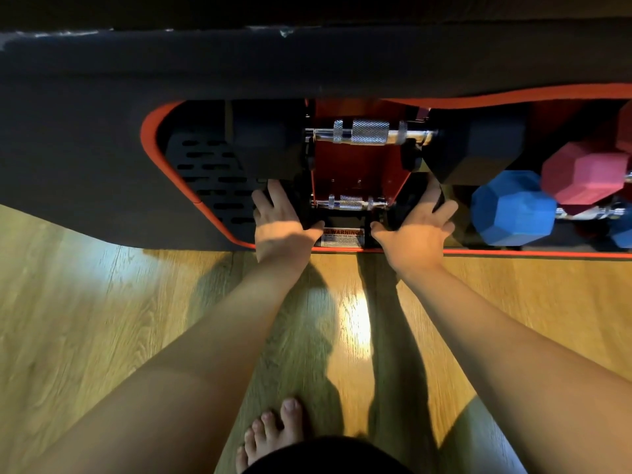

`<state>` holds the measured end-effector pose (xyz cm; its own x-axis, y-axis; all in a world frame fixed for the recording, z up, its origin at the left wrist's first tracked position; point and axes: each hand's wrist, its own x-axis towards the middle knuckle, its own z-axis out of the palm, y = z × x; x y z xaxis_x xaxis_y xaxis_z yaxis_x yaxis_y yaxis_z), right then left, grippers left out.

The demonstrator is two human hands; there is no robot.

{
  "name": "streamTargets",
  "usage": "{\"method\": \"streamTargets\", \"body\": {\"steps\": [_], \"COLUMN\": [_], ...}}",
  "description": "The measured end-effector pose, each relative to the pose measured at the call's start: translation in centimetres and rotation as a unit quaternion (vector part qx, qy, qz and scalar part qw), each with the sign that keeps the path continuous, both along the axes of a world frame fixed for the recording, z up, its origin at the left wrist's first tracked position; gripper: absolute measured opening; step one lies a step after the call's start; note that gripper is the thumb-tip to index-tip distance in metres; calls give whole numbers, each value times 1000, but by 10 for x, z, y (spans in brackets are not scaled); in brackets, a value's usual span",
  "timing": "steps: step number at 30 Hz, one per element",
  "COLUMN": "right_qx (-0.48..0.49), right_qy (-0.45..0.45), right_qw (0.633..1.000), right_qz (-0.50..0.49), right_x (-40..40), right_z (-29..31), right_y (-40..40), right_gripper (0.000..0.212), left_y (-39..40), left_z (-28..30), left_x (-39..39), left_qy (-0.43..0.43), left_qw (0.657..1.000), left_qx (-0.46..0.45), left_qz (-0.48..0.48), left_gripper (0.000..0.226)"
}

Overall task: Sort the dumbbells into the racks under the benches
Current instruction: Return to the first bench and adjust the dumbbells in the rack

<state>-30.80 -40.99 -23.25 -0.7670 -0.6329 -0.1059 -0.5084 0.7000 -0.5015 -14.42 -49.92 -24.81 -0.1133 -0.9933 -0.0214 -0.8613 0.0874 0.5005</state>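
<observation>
A small black dumbbell with a chrome knurled handle lies in the front of the rack under the black bench. My left hand holds its left head, fingers spread over the top. My right hand holds its right head the same way. Both black heads are mostly hidden under my hands. Behind it sits a larger black hex dumbbell with a chrome handle. To the right lie a blue dumbbell and a dark red one.
The bench has an orange-edged base with a slotted black plate at the left. A warning label sits at the rack's front edge. Wooden floor lies before the bench, with my bare foot on it.
</observation>
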Motion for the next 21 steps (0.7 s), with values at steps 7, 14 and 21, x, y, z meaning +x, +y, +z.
{"method": "streamTargets", "body": {"steps": [7,14,21], "right_qx": [17,-30,-138], "right_qy": [-4,10,64], "right_qw": [999,995,980], "right_qz": [46,92,126], "right_x": [-8,-56,-135], "right_z": [5,28,54], "right_y": [5,49,115], "right_gripper": [105,79,30], "left_y": [2,38,68], "left_z": [13,38,99], "left_x": [3,-10,-45], "left_qy": [-2,-68,-275], "left_qw": [1000,996,916], "left_qx": [20,51,231], "left_qz": [-17,-11,-179], "left_gripper": [109,120,80]}}
